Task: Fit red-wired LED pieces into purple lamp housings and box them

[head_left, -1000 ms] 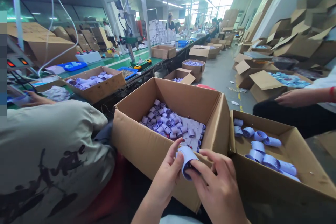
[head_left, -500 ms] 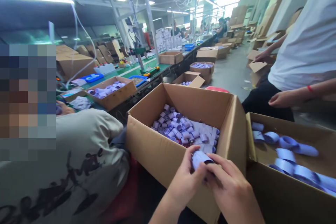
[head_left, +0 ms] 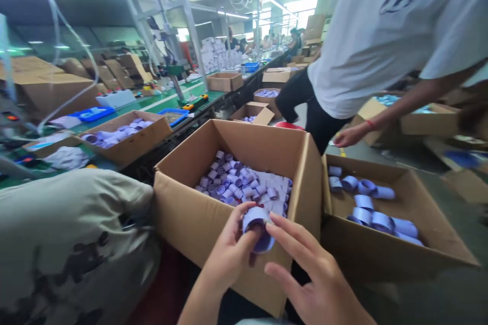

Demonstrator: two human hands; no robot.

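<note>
My left hand [head_left: 233, 245] grips a pale lilac plastic tube [head_left: 256, 219], thumb inside its open end and fingers around the outside. The tube's hollow end is tilted toward me. My right hand [head_left: 305, 269] is open, its fingers spread, with the index fingertip at the tube's right rim. Both hands are over the near wall of a large cardboard box [head_left: 198, 218]. Inside that box lie many small lilac caps [head_left: 232, 183] and some white paper-like sheets.
At the right, a shallower cardboard box [head_left: 438, 236] holds several larger lilac tubes [head_left: 381, 222]. A seated person in a grey shirt [head_left: 72, 244] is close on the left. Another person in a white shirt [head_left: 362, 56] leans in beyond the boxes. A green conveyor bench [head_left: 148, 104] carries boxes and trays.
The tube has turned so its open end faces me. My right fingers have loosened and spread. The view has swung right, and the person in white has moved closer.
</note>
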